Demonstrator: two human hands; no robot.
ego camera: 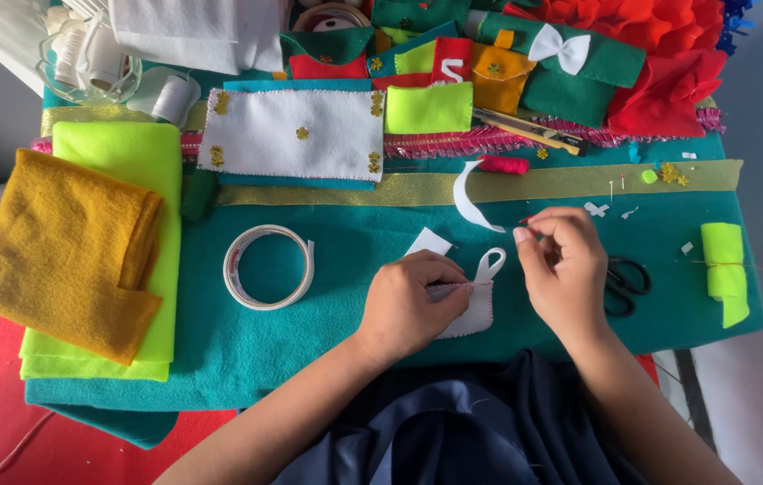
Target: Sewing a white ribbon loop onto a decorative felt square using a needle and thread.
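Left hand [413, 301] pins the white felt piece [476, 310] flat on the teal felt [310, 332], fingers pinched on its left edge. The piece runs upward to a loop, just left of the right hand [565, 269]. Right fingertips are pinched together (on a needle or thread, too fine to tell). Scissors [624, 283] sit beside it.

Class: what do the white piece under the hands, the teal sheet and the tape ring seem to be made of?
White piece: probably felt, matte, stitched edge.
Teal sheet: felt-like, fuzzy, dull.
Tape ring: likely paper or plastic tape, smooth, thin-walled.
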